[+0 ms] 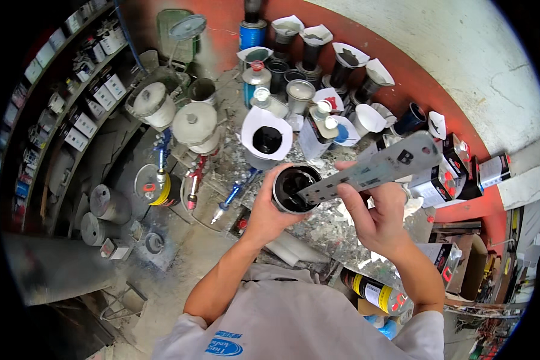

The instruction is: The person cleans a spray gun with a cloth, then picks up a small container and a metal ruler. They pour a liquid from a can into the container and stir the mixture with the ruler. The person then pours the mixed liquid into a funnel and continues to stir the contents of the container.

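Observation:
My left hand (267, 211) is wrapped round a round cup (291, 210) and holds it above the cluttered bench. Black paint (288, 197) coats its inside. In my right hand (375, 216) is a long, flat grey metal mixing stick (372, 168), gripped between thumb and fingers. It slants down to the left, and its lower end dips into the cup. Just beyond the cup stands a container with a white paper collar (250, 129) and black liquid in it.
The paint-splattered bench (342, 231) carries several pots, cans and paper strainers at the back. Spray guns, one blue (231, 195) and one red (194, 183), hang at its left edge. Two lidded pots (195, 126) stand further left. Shelves of cans (72, 114) line the left side.

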Motion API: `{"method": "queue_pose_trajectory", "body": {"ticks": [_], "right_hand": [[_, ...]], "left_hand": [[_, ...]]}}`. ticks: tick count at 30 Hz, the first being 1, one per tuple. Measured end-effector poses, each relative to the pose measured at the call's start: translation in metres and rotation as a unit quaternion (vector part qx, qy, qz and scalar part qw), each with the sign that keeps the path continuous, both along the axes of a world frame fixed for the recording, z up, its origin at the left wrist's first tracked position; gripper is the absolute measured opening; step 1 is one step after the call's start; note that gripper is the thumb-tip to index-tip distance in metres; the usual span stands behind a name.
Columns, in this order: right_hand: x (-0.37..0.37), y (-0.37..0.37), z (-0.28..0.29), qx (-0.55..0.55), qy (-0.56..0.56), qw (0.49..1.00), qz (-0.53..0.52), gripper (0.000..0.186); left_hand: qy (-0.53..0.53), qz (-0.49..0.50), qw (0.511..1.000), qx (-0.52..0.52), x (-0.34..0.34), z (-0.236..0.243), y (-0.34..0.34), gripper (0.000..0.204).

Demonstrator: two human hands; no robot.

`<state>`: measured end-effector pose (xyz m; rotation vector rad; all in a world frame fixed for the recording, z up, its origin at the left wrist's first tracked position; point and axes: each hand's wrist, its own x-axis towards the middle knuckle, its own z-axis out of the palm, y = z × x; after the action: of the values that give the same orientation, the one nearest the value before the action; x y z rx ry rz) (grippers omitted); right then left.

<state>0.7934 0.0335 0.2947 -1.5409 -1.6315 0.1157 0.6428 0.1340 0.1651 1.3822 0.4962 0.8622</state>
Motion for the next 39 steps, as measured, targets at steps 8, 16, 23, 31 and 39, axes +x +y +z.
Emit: {"method": "queue_pose_trajectory", "body": {"ticks": [8, 16, 23, 31, 39], "right_hand": [[-0.022, 0.066, 0.062, 0.089, 0.071, 0.992, 0.054, 0.027], [-0.014, 0.108, 0.030, -0.037, -0.035, 0.996, 0.071, 0.022], [-0.030, 0.110, 0.038, 0.008, 0.091, 0.989, 0.113, 0.031], [-0.015, 0.144, 0.074, 0.135, 0.107, 0.978, 0.118, 0.032], [-0.013, 0.140, 0.028, -0.018, 0.099, 0.992, 0.079, 0.030]], "left_hand": [[0.030, 0.067, 0.997, 0.000, -0.038, 0.015, 0.023, 0.089], [0.024, 0.107, 0.994, 0.019, -0.050, 0.038, 0.051, 0.091], [0.021, 0.118, 0.993, -0.004, -0.048, 0.040, 0.064, 0.090], [0.038, 0.123, 0.991, 0.021, -0.046, 0.026, 0.076, 0.091], [0.020, 0.129, 0.991, -0.003, -0.041, 0.040, 0.085, 0.090]]}}
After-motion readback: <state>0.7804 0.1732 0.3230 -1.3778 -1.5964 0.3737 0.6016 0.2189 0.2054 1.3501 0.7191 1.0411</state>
